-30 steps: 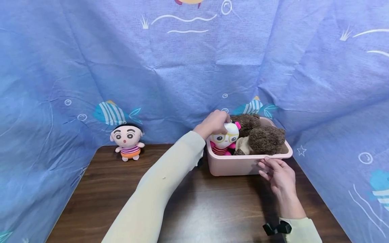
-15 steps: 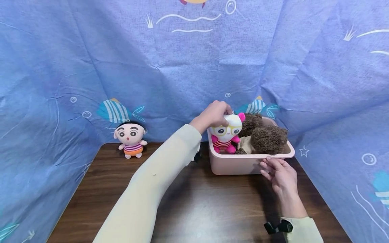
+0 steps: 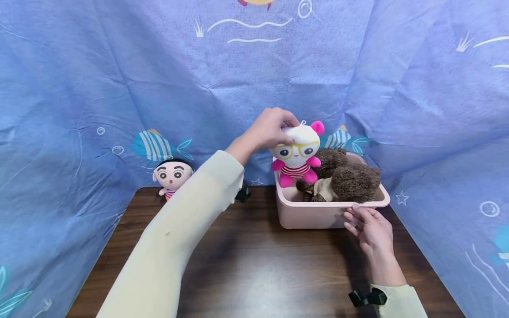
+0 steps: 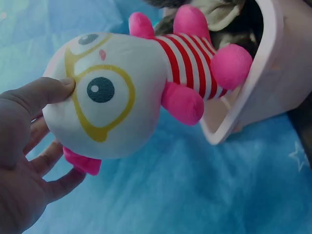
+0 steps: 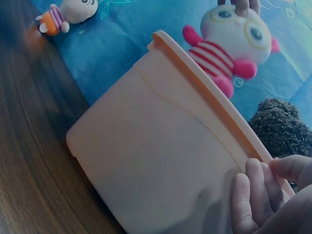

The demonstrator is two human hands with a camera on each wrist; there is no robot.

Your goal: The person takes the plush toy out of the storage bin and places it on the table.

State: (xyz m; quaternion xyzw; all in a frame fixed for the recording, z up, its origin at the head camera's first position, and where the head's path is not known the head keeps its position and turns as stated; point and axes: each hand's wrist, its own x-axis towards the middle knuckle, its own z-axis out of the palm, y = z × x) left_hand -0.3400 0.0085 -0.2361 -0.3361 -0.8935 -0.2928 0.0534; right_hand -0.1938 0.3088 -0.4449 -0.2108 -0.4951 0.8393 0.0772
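My left hand (image 3: 270,128) grips a plush panda doll (image 3: 296,165) by the top of its white head. The doll has yellow glasses, pink limbs and a red-striped body, and hangs upright over the left end of the pink bin (image 3: 314,216). In the left wrist view my thumb presses beside the doll's glasses, with the other fingers behind the head. My right hand (image 3: 375,232) pinches the bin's front rim, thumb on top and fingers against the outer wall (image 5: 165,146). Inside the bin lie brown curly teddy bears (image 3: 355,183), one in a beige garment.
A plush boy doll (image 3: 172,174) with thick eyebrows sits at the table's back left, its lower body partly hidden by my left sleeve. The dark wooden table (image 3: 254,274) is enclosed by a blue sea-print cloth (image 3: 238,88) behind and at the sides.
My left hand has lifted the panda doll up from among the bears in the bin. My right hand has stayed on the rim. The left forearm now overlaps the boy doll.
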